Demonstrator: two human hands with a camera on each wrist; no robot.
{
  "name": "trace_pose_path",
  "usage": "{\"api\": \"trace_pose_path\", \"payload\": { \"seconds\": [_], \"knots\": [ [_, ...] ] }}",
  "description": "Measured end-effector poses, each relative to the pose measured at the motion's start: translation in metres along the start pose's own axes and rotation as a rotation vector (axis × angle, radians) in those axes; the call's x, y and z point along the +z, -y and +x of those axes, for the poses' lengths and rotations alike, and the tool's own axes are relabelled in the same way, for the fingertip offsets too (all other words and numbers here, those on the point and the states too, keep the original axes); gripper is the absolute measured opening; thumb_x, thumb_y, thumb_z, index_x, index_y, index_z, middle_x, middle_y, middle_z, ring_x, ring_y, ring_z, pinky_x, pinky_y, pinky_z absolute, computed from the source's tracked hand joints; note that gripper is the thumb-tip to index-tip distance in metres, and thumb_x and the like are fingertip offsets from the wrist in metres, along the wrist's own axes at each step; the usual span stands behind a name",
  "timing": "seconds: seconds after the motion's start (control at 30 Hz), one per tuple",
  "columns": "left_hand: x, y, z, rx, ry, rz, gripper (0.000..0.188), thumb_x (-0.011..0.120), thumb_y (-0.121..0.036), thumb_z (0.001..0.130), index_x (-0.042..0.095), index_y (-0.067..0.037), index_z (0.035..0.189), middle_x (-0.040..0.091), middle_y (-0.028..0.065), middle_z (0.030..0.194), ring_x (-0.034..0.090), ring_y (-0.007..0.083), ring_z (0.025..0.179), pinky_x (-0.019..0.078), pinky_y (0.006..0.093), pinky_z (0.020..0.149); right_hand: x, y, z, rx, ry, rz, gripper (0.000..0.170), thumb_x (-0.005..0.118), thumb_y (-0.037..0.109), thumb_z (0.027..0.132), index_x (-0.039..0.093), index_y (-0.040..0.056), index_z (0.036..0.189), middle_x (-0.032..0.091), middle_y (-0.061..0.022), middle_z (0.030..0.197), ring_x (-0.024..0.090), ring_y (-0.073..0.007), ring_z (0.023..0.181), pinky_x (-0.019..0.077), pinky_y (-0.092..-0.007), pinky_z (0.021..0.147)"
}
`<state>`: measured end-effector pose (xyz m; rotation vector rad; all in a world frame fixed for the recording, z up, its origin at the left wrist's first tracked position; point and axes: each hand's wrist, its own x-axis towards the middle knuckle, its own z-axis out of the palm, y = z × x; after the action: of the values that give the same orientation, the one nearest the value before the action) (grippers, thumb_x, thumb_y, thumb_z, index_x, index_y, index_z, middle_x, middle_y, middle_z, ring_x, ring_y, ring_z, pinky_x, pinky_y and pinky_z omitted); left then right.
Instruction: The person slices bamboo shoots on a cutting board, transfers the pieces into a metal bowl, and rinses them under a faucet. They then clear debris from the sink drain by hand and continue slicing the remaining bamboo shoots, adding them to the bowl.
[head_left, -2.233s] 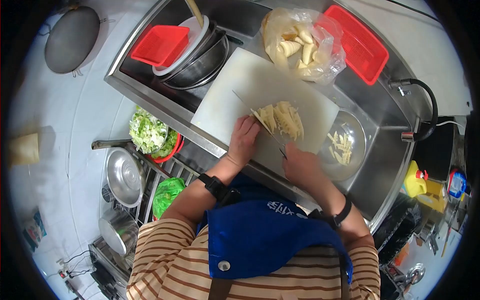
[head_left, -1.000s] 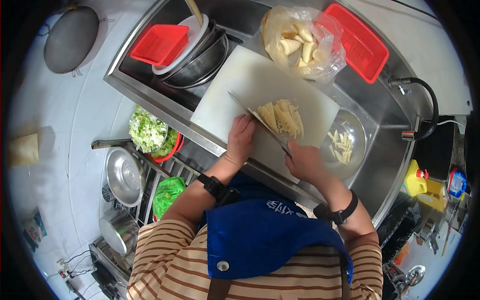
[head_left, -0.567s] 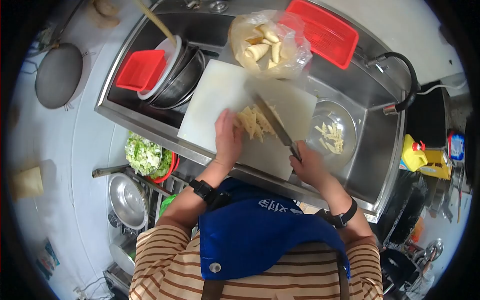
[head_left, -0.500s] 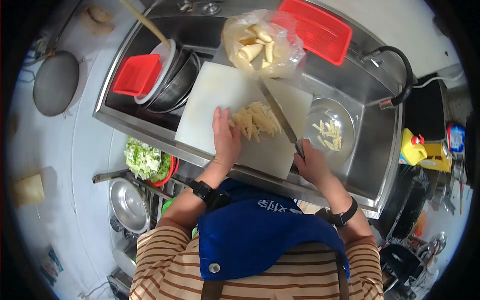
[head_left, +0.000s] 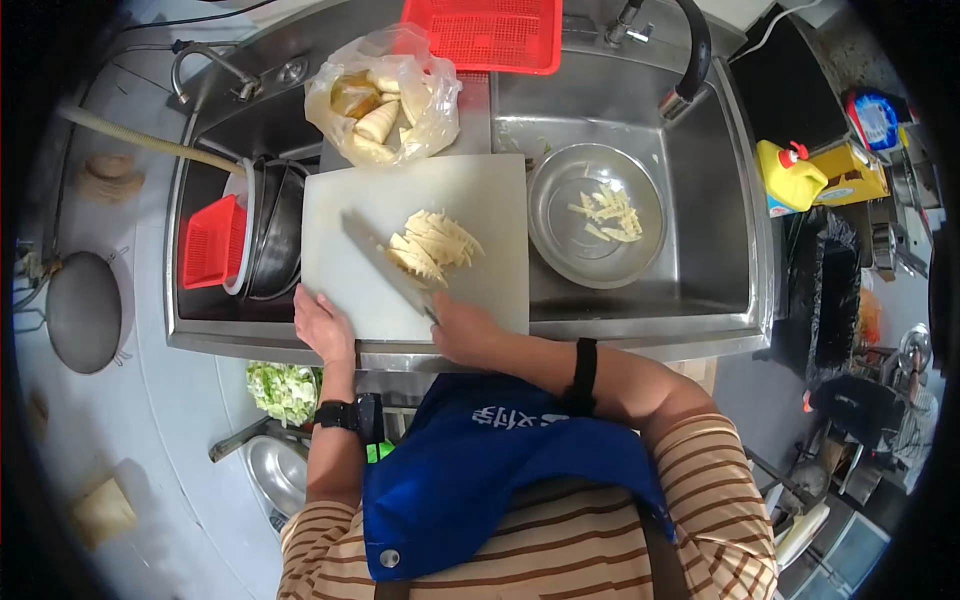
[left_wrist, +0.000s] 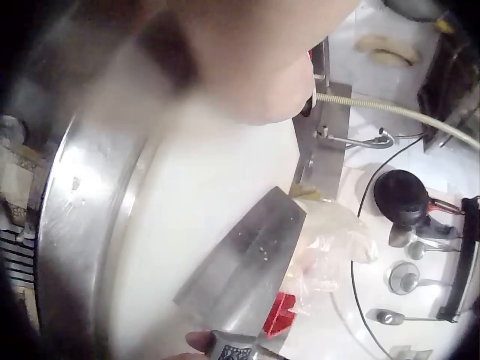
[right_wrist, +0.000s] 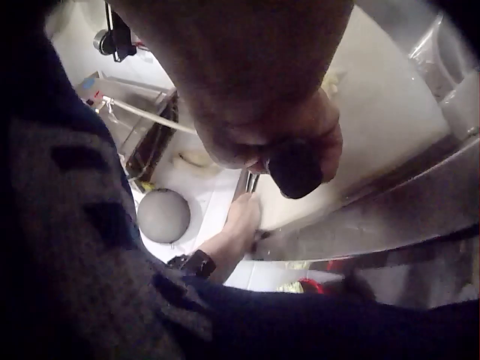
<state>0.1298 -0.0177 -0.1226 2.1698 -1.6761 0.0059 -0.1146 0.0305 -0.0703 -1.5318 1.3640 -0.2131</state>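
My right hand (head_left: 468, 330) grips the handle of a cleaver (head_left: 380, 262). The blade lies low and slanted over the white cutting board (head_left: 500, 190), its edge side beside a pile of pale bamboo shoot slices (head_left: 435, 243). In the left wrist view, the broad flat of the cleaver (left_wrist: 247, 255) shows a few small bits stuck on it. My left hand (head_left: 325, 328) rests at the board's near left corner, fingers along its left edge. The right wrist view shows the end of the black handle (right_wrist: 294, 169) poking from the right fist.
The board bridges a double steel sink (head_left: 690, 310). Right of it a steel bowl (head_left: 545, 225) holds pale strips. Behind stand a plastic bag (head_left: 440, 90) of peeled shoots and a red basket (head_left: 490, 35). Stacked basins (head_left: 278, 230) and a red basket (head_left: 210, 245) fill the left basin.
The head view has swung to the right. My left hand has moved from beside the slices to the board's left edge; the cleaver has crossed from the slices' right side to their left.
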Motion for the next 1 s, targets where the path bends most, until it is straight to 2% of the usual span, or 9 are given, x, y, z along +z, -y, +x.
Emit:
{"api": "trace_pose_path", "payload": {
  "seconds": [0.07,0.27,0.5,0.6,0.7,0.8,0.83,0.9,1.0],
  "knots": [
    [0.002,-0.001,0.002,0.057,-0.084,0.061,0.040,0.048,-0.019,0.092,0.045,0.004,0.125,0.054,0.0228,0.121,0.051,0.0405,0.108,0.0395,0.0476,0.091,0.000,-0.001,-0.001,0.027,-0.080,0.053,0.031,0.053,0.022,0.084,0.044,-0.0002,0.104,0.061,-0.0254,0.090,0.060,-0.0429,0.086,0.0453,-0.0510,0.079],
    [0.004,0.001,-0.001,0.066,-0.044,0.049,0.041,0.043,-0.022,0.094,0.043,0.002,0.127,0.052,0.0229,0.122,0.049,0.0394,0.111,0.0367,0.0486,0.092,-0.047,-0.031,-0.048,0.299,-0.288,-0.052,0.029,0.052,0.018,0.082,0.045,0.0019,0.104,0.061,-0.0291,0.088,0.061,-0.0442,0.085,0.0449,-0.0555,0.078],
    [0.002,0.000,-0.001,0.054,-0.040,0.030,0.041,0.044,-0.022,0.094,0.043,0.002,0.127,0.051,0.0215,0.125,0.047,0.0384,0.114,0.0364,0.0477,0.094,-0.091,-0.099,-0.082,0.332,-0.582,-0.177,0.029,0.051,0.018,0.082,0.045,0.0004,0.104,0.063,-0.0264,0.082,0.061,-0.0453,0.080,0.0469,-0.0536,0.073],
    [0.002,-0.001,-0.001,0.046,-0.025,0.040,0.041,0.044,-0.022,0.094,0.043,0.003,0.127,0.050,0.0218,0.126,0.047,0.0383,0.115,0.0364,0.0472,0.094,-0.120,-0.124,-0.080,0.477,-0.563,-0.064,0.026,0.051,0.014,0.080,0.052,-0.0010,0.101,0.065,-0.0235,0.086,0.063,-0.0415,0.080,0.0490,-0.0489,0.071],
    [0.004,0.002,0.000,0.043,-0.021,0.048,0.042,0.043,-0.024,0.095,0.043,0.002,0.127,0.050,0.0232,0.125,0.047,0.0394,0.114,0.0377,0.0471,0.095,-0.147,-0.134,-0.078,0.667,-0.251,-0.135,0.020,0.054,0.009,0.076,0.063,-0.0023,0.090,0.066,-0.0210,0.083,0.067,-0.0313,0.079,0.0512,-0.0423,0.072],
    [0.007,0.008,0.000,0.045,-0.027,0.058,0.044,0.041,-0.028,0.096,0.043,0.002,0.129,0.051,0.0241,0.124,0.047,0.0401,0.114,0.0383,0.0471,0.095,-0.150,-0.164,-0.064,0.466,-0.098,-0.405,0.024,0.053,0.007,0.075,0.064,-0.0011,0.095,0.066,-0.0189,0.075,0.067,-0.0317,0.074,0.0524,-0.0421,0.067],
    [0.007,0.007,0.000,0.061,-0.034,0.062,0.043,0.042,-0.026,0.096,0.043,0.003,0.128,0.051,0.0245,0.124,0.048,0.0405,0.113,0.0384,0.0474,0.094,-0.147,-0.171,-0.057,0.466,-0.103,-0.400,0.024,0.053,0.007,0.075,0.064,-0.0011,0.095,0.066,-0.0189,0.075,0.067,-0.0317,0.074,0.0524,-0.0421,0.067],
    [0.005,0.005,0.001,0.079,-0.041,0.066,0.042,0.042,-0.024,0.095,0.043,0.004,0.127,0.051,0.0248,0.124,0.048,0.0408,0.113,0.0386,0.0478,0.094,-0.145,-0.175,-0.046,0.516,0.125,-0.412,0.027,0.054,0.002,0.073,0.065,-0.0007,0.097,0.067,-0.0179,0.082,0.067,-0.0313,0.075,0.0530,-0.0420,0.063],
    [0.005,-0.001,-0.002,0.031,-0.018,0.070,0.042,0.041,-0.024,0.095,0.043,0.003,0.128,0.051,0.0249,0.124,0.048,0.0413,0.112,0.0392,0.0480,0.093,-0.148,-0.171,-0.049,0.516,0.160,-0.374,0.025,0.056,-0.001,0.070,0.064,-0.0033,0.093,0.067,-0.0177,0.083,0.067,-0.0310,0.072,0.0529,-0.0414,0.060]
  ]
}}
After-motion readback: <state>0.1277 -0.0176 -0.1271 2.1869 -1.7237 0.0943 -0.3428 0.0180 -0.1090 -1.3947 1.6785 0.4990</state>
